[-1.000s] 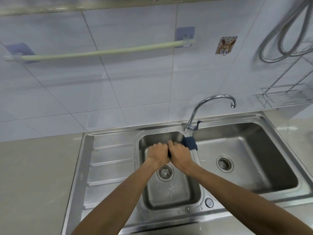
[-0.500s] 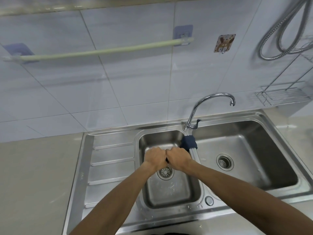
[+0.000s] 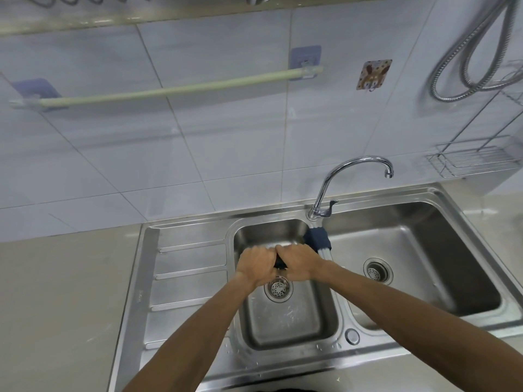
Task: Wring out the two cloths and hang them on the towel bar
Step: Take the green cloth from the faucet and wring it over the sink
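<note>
Over the small left basin (image 3: 285, 321), my left hand (image 3: 254, 264) and my right hand (image 3: 300, 263) are fisted side by side around a dark cloth (image 3: 280, 263); only a sliver of it shows between the fists. A second dark blue cloth (image 3: 317, 239) lies draped over the divider between the two basins, just behind my right hand. The pale green towel bar (image 3: 169, 90) runs across the tiled wall above, with nothing hanging on it.
A chrome tap (image 3: 351, 171) arches over the right basin (image 3: 424, 267). The ribbed drainboard (image 3: 189, 264) lies left of the basins, beside a beige counter (image 3: 62, 306). On the right wall hang a wire rack (image 3: 469, 161) and a metal hose (image 3: 467, 60).
My fists have stayed clamped on the cloth and turned a little over the drain. The camera has tilted slightly, so the sink sits lower in view.
</note>
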